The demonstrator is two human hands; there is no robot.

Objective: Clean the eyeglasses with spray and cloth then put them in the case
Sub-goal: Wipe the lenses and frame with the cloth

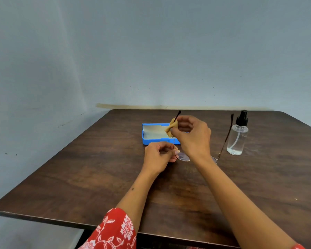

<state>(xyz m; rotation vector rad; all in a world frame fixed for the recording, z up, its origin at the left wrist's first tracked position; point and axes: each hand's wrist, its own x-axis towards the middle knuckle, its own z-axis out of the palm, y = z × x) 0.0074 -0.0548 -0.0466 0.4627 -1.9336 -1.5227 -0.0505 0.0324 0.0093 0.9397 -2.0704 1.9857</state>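
Thin-framed eyeglasses [184,156] are held above the dark wooden table [97,168] with both temples pointing up. My left hand [159,157] pinches the frame at the left hinge. My right hand [192,134] pinches a small tan cloth [171,129] around the left temple, partway up its length. The right lens is mostly hidden behind my right wrist. The other temple [227,135] rises beside the spray bottle [238,135]. A blue case [157,135] lies open behind my hands, its pale lining showing.
The clear spray bottle with a black pump top stands upright at the right, close to the raised temple. A grey-blue wall runs along the table's far edge. The table's near and left edges are in view.
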